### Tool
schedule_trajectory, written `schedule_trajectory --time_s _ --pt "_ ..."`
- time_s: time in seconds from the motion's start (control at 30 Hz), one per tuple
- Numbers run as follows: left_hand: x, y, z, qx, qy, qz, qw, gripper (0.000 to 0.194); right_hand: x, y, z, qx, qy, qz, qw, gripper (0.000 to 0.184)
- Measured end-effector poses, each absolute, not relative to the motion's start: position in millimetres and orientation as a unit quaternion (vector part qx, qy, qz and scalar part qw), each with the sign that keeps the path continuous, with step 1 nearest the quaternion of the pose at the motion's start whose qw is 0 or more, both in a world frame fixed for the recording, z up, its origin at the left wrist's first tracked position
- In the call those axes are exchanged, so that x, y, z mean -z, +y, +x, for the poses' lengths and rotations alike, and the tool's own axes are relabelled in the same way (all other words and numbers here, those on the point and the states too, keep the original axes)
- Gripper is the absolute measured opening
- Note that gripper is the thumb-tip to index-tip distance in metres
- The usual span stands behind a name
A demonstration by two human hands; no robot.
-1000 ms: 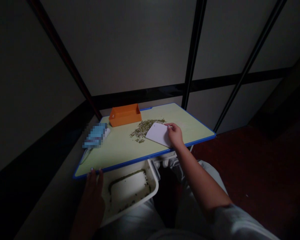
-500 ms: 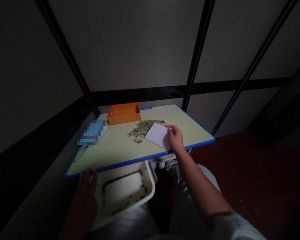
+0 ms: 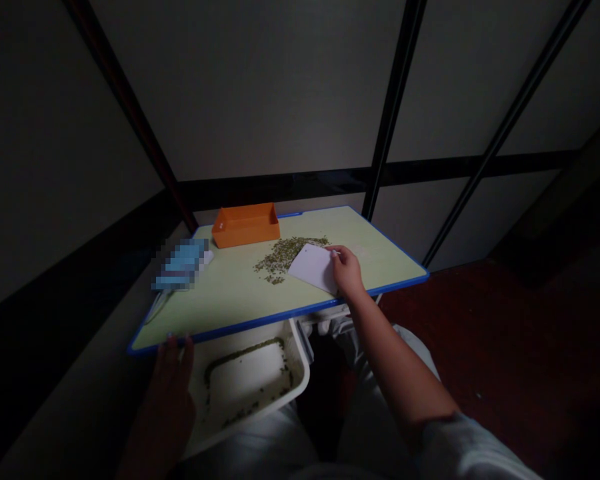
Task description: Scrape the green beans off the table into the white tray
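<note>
White card [image 3: 311,268], pinched in the right hand [image 3: 347,272], borders scattered grains [image 3: 280,257], with an orange tray [image 3: 247,230] beyond them.

No lettering, label, brand, number or sign can be read anywhere in the head view. The flat blue rectangular item [image 3: 184,263] at the left end of the pale yellow-green, blue-edged surface [image 3: 220,293] is pixelated, so whether it bears any print cannot be told. No writing can be made out on the shallow orange open-topped box [image 3: 246,230] or the thin white flat plate [image 3: 313,267] either.
</note>
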State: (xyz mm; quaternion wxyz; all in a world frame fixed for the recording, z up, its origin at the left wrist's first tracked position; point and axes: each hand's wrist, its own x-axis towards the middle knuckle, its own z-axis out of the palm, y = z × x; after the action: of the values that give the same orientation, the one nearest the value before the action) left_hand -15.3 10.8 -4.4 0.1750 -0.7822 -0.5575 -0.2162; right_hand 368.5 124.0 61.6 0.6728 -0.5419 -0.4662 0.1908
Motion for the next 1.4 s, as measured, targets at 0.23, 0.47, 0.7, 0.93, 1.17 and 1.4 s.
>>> schedule_trajectory --time_s 0.23,0.47,0.7,0.93,1.17,1.4 --pt "2.2 9.9 -13.4 0.217 -0.556 -0.782 0.18 0.087 -63.2 126.2 367.5 -0.19 -0.481 -0.556 0.65 0.028" --pt "2.1 10.0 -14.1 0.22 -0.545 -0.785 0.195 0.084 -64.7 124.8 368.4 -0.204 -0.486 -0.547 0.65 0.026" --pt "3.3 11.0 -16.0 0.216 -0.543 -0.789 0.19 0.085 -67.5 121.4 367.7 -0.205 -0.488 -0.564 0.634 0.028" --pt "4.9 12.7 -18.0 0.221 -0.536 -0.791 0.195 0.085 -66.0 119.8 369.0 -0.218 -0.485 -0.558 0.637 0.029" --pt "5.4 13.0 -18.0 0.227 -0.537 -0.788 0.198 0.084 -63.6 118.1 371.2 -0.229 -0.48 -0.553 0.641 0.029" --pt "6.2 14.8 -16.7 0.233 -0.536 -0.787 0.198 0.084 -63.9 116.5 371.0 -0.224 -0.489 -0.549 0.64 0.029"
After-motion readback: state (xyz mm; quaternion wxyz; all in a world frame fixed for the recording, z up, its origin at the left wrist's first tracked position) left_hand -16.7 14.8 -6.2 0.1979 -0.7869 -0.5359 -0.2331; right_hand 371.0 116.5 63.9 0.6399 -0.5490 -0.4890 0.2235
